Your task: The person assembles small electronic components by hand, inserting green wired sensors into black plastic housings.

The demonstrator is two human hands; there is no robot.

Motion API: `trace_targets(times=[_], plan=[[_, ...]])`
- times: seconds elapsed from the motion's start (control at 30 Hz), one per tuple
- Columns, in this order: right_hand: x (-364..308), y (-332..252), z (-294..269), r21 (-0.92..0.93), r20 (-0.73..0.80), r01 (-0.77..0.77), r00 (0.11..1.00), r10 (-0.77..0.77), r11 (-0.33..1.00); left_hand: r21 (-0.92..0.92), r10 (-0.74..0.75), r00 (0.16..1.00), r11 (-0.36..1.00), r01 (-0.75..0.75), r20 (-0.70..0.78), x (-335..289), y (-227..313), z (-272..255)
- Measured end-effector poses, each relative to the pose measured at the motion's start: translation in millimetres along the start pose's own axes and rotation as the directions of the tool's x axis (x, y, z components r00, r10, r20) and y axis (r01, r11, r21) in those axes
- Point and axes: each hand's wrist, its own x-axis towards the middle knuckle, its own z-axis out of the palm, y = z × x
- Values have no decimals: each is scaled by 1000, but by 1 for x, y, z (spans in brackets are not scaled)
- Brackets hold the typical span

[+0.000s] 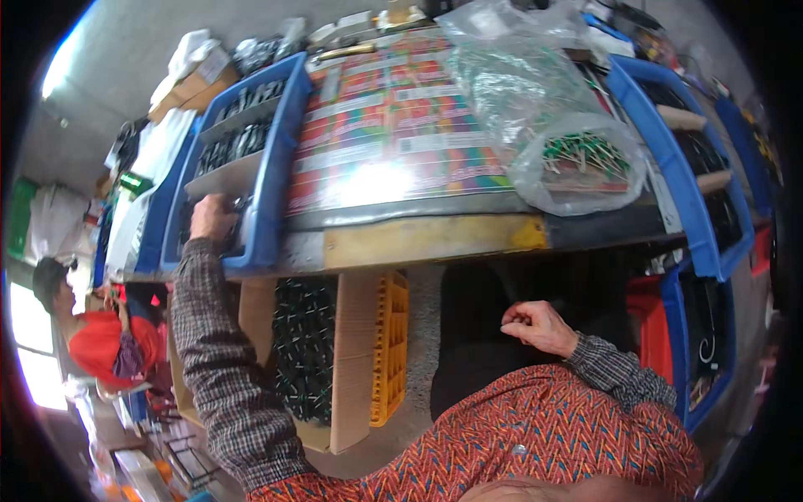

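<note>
My left hand [212,219] reaches down into the near compartment of a long blue bin [279,159] on the left of the table. Small dark parts lie around it, and its fingers are hidden, so their grip does not show. Farther compartments of that bin hold bundles of black parts [242,142] between cardboard dividers [230,178]. Over my dark-clothed lap, my right hand [544,328] is held with the fingers curled in and the thumb against them. Whatever may be between those fingertips is too small or hidden to make out.
On the table [368,171], a clear plastic bag [577,201] holds green-and-white thin pieces. Another blue bin [669,167] stands at right. Below the edge are a cardboard box [351,360] of black parts and a yellow crate [390,351]. A person in red [113,343] sits far left.
</note>
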Motion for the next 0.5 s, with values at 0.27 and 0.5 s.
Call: trace_targets(times=[0.27,0.5], plan=[[-15,-27,-28,-138,-67,256,961,-267,957,55,15,1000,998,-14,-7,-8,20,-2],[-31,-97,-80,-423,-303,413,774,-556,806,-243,-119,963,968,59,-242,-19,28,-8]])
